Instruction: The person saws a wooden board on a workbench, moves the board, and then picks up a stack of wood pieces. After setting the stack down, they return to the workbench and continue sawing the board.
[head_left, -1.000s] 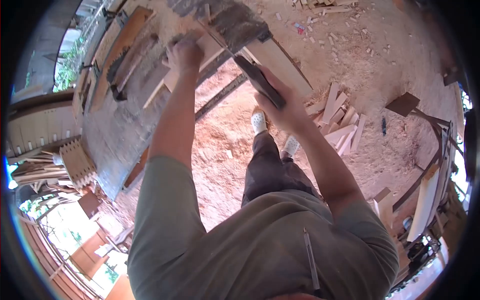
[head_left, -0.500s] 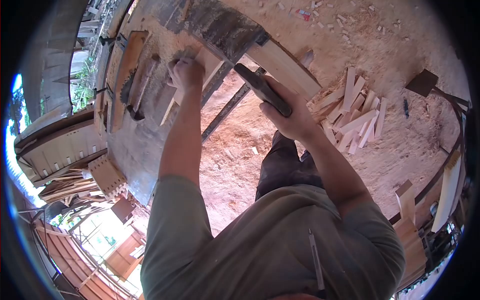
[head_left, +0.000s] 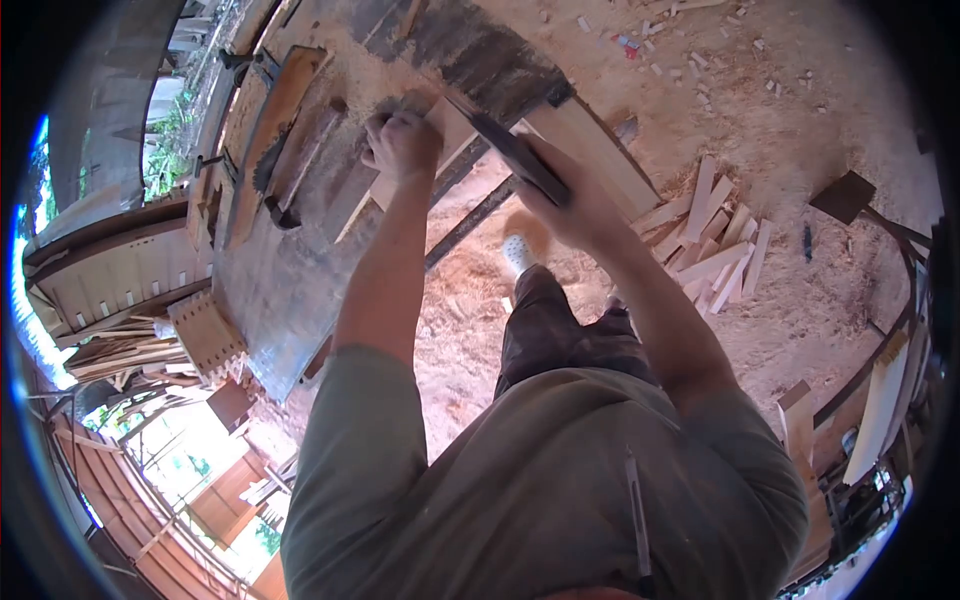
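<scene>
My left hand (head_left: 402, 142) is clenched on a pale wooden piece (head_left: 440, 138) that lies on the sawdust-covered saw table (head_left: 270, 270). My right hand (head_left: 575, 205) grips the dark handle of a flat tool (head_left: 512, 152), which angles up toward the pale piece and meets it beside my left hand. A circular saw blade (head_left: 272, 160) sticks up through the table left of my left hand. A long pale plank (head_left: 595, 155) runs under my right hand.
A heap of short pale wood offcuts (head_left: 715, 245) lies on the sawdust floor to the right. Stacked notched wooden parts (head_left: 205, 335) sit at the table's left end. Planks lean at the right edge (head_left: 880, 405). My legs and a white shoe (head_left: 517, 252) are below.
My right hand has pushed the dark tool forward and up toward the pale piece. My left hand has stayed clenched on the piece. A white shoe shows again.
</scene>
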